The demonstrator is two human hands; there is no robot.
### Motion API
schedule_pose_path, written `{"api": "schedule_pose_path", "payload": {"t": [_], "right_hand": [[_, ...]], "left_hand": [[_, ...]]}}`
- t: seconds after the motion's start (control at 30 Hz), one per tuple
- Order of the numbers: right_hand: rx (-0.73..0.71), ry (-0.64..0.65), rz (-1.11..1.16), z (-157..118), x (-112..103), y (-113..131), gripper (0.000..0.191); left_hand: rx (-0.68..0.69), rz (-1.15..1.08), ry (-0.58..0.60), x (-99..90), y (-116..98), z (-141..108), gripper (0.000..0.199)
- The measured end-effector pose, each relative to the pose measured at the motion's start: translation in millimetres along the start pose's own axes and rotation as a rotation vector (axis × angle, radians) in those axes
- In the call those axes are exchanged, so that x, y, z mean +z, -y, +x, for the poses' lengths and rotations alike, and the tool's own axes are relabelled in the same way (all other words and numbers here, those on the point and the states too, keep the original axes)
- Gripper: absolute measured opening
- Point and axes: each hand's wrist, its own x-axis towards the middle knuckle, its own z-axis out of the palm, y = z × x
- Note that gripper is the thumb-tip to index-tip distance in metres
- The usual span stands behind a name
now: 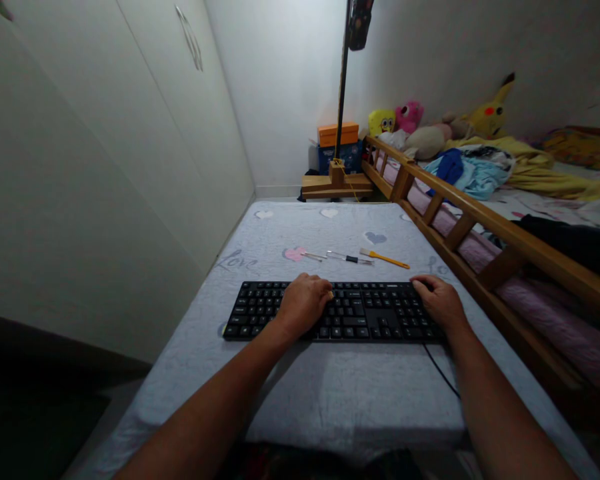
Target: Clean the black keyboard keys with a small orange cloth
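In the head view, a black keyboard (pixel 370 313) lies crosswise on a cloth-covered table (pixel 360 387), squared to the person, probably so both hands can reach along it. The left hand (pixel 305 303) bends over its middle, fingers drawn together and seeming to pinch a small pale yellow piece (pixel 330 295) against the keys; what that piece is made of is too small to tell. The right hand (pixel 440 307) lies over the right end, fingers curled by the far corner, likely to keep the keyboard from sliding; whether it truly grips the edge I cannot tell. A cable (pixel 440 370) leaves the near side at the right and runs toward the right forearm, out of the way of the keys. The small tools sit in a loose row just beyond the far edge, presumably to stay within reach.

Counted: one keyboard, one cable, one pale piece in the fingers, two thin sticks (pixel 314 255), one wire tool (pixel 351 259) with a dark grip, and one brush (pixel 387 259) with a yellow handle, the sticks leftmost and the brush rightmost
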Motion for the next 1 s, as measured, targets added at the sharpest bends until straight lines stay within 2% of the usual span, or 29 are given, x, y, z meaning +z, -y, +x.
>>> {"api": "schedule_pose_path", "payload": {"t": [0.5, 0.63, 0.83, 1.0], "right_hand": [[0.01, 0.022, -0.005, -0.5, -0.4, 1.4, 0.036], [0.012, 0.018, -0.001, -0.9, 0.0, 1.7, 0.036], [0.009, 0.02, 0.0, -1.1, 1.1, 1.8, 0.036], [-0.005, 0.012, 0.007, -1.1, 0.4, 2.5, 0.033]], "left_hand": [[0.132, 0.085, 0.073, 18.4, -45.8, 38.0, 0.021], [0.146, 0.095, 0.087, 19.6, -51.8, 36.7, 0.022], [0.124, 0.044, 0.094, 12.4, -49.1, 26.0, 0.022], [0.192, -0.016, 0.109, 17.0, -49.7, 15.1, 0.021]]}}
